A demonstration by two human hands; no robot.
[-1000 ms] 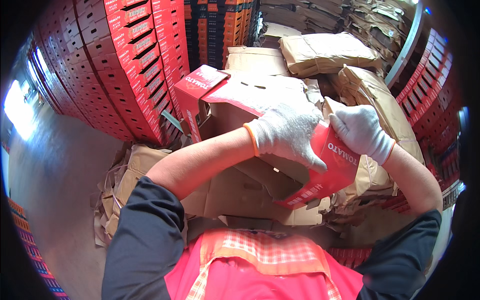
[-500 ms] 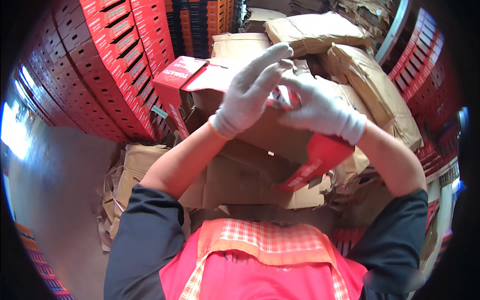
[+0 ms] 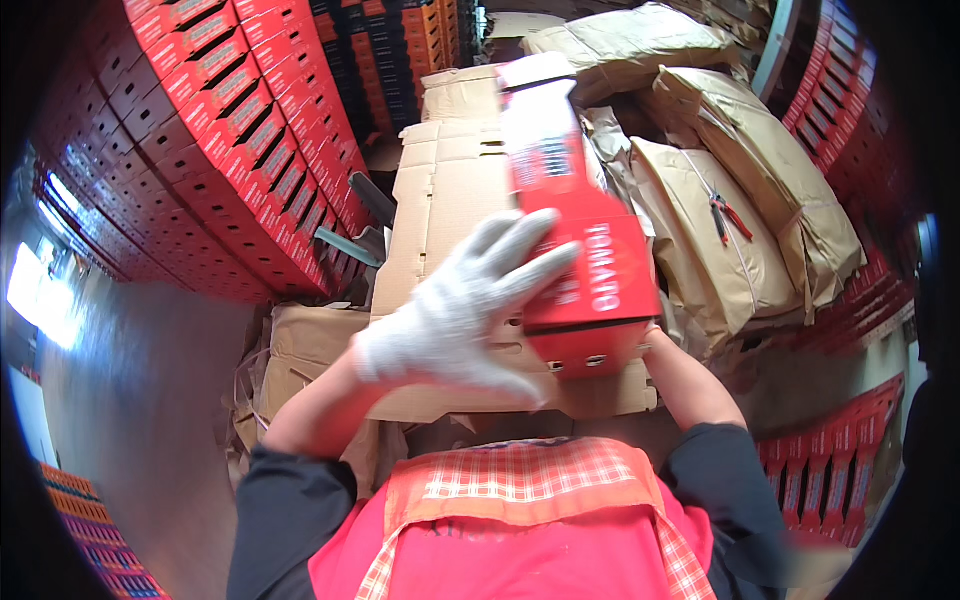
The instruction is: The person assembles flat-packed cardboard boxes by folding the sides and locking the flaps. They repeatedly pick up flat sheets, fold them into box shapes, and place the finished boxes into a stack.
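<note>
A red and white cardboard tomato box (image 3: pixel 590 285) stands tilted up over the flat cardboard, its long side reaching away from me. My left hand (image 3: pixel 470 300), in a white knit glove, is at the box's left side with its fingers spread and thumb apart. The fingertips overlap the red panel; whether they press on it I cannot tell. Behind the box's right side runs my right forearm (image 3: pixel 690 380), and the hand itself is hidden by the box. Underneath lies a stack of flat brown cardboard sheets (image 3: pixel 440 190).
Tall stacks of red boxes (image 3: pixel 240 130) rise at the left. Brown paper-wrapped bundles (image 3: pixel 730 230) lie at the right, with red-handled pliers (image 3: pixel 730 218) on one. More red boxes (image 3: pixel 835 460) stand at the lower right. Orange and dark crates (image 3: pixel 385 60) are stacked behind.
The box has turned from lying open across the cardboard to standing up with its red end toward me. Both hands have come apart and lower; the right has gone behind the box.
</note>
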